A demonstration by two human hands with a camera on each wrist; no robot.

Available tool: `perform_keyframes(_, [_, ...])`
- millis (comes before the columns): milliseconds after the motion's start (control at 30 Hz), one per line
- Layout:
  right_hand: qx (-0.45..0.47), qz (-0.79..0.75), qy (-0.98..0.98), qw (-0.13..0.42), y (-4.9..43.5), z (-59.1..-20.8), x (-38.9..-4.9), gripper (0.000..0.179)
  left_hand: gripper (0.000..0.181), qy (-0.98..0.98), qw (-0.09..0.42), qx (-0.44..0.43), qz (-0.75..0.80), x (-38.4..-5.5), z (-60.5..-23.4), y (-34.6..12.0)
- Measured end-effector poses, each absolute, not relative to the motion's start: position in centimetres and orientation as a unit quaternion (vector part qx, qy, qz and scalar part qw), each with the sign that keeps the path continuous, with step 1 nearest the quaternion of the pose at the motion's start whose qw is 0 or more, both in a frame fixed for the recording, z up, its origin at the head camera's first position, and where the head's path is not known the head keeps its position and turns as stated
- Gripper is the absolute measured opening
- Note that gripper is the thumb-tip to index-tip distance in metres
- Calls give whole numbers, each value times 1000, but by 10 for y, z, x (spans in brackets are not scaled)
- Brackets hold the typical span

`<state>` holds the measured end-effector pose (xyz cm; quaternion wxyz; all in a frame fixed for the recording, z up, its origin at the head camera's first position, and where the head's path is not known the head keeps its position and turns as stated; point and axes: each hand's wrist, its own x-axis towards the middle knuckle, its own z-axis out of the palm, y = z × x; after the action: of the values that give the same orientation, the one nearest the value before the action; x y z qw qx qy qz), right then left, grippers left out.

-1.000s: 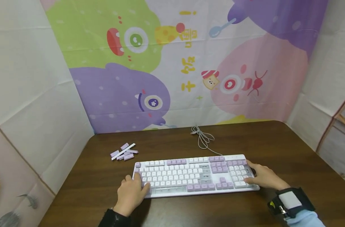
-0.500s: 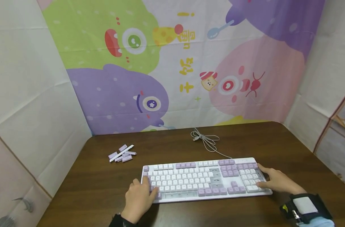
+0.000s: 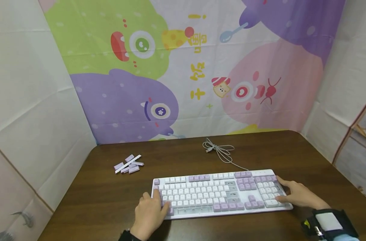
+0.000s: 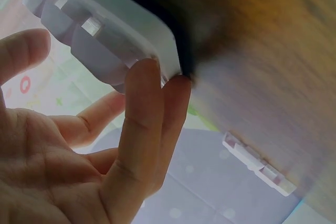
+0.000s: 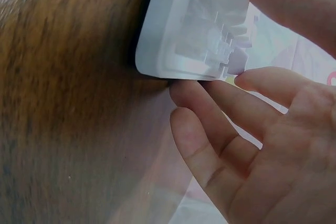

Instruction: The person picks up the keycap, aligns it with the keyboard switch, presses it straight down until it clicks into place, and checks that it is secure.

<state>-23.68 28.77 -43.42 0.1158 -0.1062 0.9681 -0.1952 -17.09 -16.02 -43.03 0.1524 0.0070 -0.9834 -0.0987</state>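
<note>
A white and lilac keyboard (image 3: 198, 191) lies across the front of the table. Bare grey spots without caps show in its bottom row, right of the letter keys and on the number pad. At its left end, my left hand (image 3: 148, 212) grips the edge, thumb over the front corner keys. Two fingers (image 4: 139, 129) press against the side of the case in the left wrist view. My right hand (image 3: 300, 194) holds the other end, thumb near the number pad; its fingers (image 5: 205, 119) reach the lower edge of the case in the right wrist view.
Loose lilac keycaps (image 3: 134, 169) and a long white bar (image 3: 128, 164) lie in a pile at the table's back left. A coiled grey cable (image 3: 223, 153) runs behind the keyboard. A cartoon-print cloth (image 3: 189, 120) hangs along the back edge of the brown table (image 3: 95, 197).
Both hands have shifted the keyboard to the right and slightly towards the person. Its cable has followed, the coil spreading a little. The keycap pile stays in its place.
</note>
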Motion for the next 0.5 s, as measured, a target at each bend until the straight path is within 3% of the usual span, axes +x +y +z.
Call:
perform_keyframes(300, [-97,-189,970,116,287,-434,-236,92,44,-981,161,17,-103,-171,-432,-161])
perform_keyframes(500, [-112,-181,970,115,288,-433,-230,94,43,-985,106,37,-133,-176,-428,-177])
